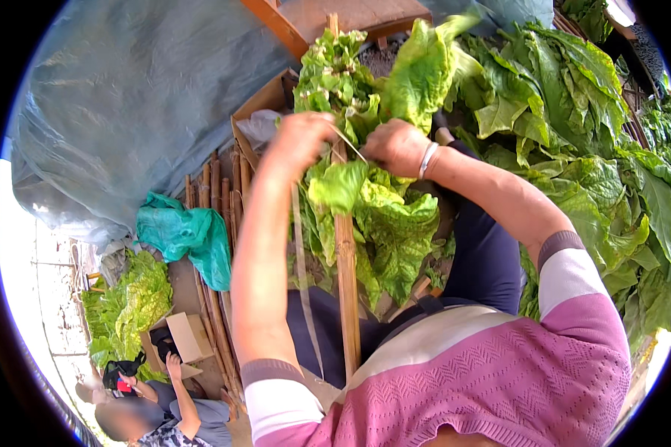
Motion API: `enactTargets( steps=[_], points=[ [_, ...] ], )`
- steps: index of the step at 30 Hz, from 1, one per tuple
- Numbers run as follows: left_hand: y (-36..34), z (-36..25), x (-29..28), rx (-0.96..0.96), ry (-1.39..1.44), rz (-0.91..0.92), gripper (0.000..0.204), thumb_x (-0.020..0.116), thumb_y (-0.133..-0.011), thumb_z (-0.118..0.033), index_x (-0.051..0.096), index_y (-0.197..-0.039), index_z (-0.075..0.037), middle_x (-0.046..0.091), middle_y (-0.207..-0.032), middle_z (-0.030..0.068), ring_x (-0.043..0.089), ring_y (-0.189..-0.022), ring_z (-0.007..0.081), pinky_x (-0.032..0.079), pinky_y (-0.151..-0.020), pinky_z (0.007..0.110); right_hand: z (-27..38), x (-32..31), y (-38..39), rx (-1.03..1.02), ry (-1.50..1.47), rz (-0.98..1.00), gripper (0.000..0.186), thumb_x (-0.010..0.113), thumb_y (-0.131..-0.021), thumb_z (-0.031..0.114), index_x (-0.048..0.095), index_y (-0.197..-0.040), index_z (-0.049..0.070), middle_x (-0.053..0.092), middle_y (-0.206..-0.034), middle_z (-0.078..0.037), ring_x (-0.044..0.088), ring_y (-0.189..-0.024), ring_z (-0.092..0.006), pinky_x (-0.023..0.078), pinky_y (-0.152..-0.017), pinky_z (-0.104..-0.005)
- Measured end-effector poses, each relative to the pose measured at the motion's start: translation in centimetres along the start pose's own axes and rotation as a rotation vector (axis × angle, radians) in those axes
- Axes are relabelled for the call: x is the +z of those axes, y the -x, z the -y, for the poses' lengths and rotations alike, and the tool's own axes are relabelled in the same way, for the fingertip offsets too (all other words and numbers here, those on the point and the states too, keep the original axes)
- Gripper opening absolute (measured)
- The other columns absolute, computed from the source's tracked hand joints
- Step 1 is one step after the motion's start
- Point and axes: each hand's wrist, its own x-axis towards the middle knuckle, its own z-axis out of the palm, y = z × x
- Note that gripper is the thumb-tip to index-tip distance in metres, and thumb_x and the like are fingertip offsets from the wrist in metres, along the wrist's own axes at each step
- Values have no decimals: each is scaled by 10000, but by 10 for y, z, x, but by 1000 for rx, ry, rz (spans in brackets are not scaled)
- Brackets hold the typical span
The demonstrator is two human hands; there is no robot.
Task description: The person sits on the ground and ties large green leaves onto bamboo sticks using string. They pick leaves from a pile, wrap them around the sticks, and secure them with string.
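Observation:
A bamboo pole runs lengthwise in front of me, with large green leaves bunched along its far part. My left hand, slightly blurred, is closed on a thin pale string at the left of the pole. The string stretches taut across the pole to my right hand, whose fingers are closed on it. A broad yellow-green leaf rises just beyond my right hand; whether I grip its stem is hidden. More leaves hang below the string. A pale strip dangles under my left hand.
Large leaves are heaped along the right. Several bamboo poles and a teal plastic sheet lie to the left. A grey-blue tarp covers the far left. Another person sits at lower left beside a cardboard box.

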Motion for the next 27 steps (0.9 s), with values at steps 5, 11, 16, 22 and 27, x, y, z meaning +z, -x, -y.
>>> enactTargets(
  steps=[5, 11, 16, 22, 27],
  points=[
    [-12, 117, -2, -543, 523, 89, 255, 503, -913, -265, 540, -734, -87, 434, -493, -27, 275, -315, 71, 175, -304, 211, -1, 21, 20, 1022, -1153, 172, 608, 704, -791, 274, 469, -1274, -12, 662, -963, -133, 627, -843, -192, 497, -814, -297],
    [-3, 193, 7, -592, 708, -132, 265, 511, -904, -291, 500, -725, -97, 423, -498, -12, 245, -308, 76, 150, -299, 227, 44, 77, 16, 1078, -627, -300, 681, 712, -688, 520, 608, -1055, -44, 593, -1078, -221, 566, -1008, -332, 454, -866, -395],
    [-8, 193, 27, -596, 824, -162, 217, 479, -930, -252, 494, -757, -122, 437, -531, -14, 282, -332, 73, 149, -306, 235, 32, 104, 45, 1156, -724, -53, 928, 450, -767, 715, 357, -1339, -9, 514, -1219, -247, 524, -1089, -326, 419, -936, -414],
    [-41, 190, 50, -272, 704, -255, 405, 570, -860, -218, 544, -1169, 43, 614, -1081, 131, 614, -891, 193, 496, -781, 299, 67, 204, -2, 1266, -1361, -523, 922, 438, -782, 702, 377, -1331, -36, 449, -1298, -281, 410, -1244, -370, 305, -1038, -373],
    [-79, 208, 73, -213, 725, -400, 393, 460, -900, -182, 507, -1201, 66, 601, -1081, 149, 607, -902, 212, 497, -751, 309, 44, 169, -1, 1424, -1021, -547, 835, 493, -760, 676, 522, -1196, -36, 547, -1176, -270, 524, -1113, -367, 392, -955, -393]
  ],
)
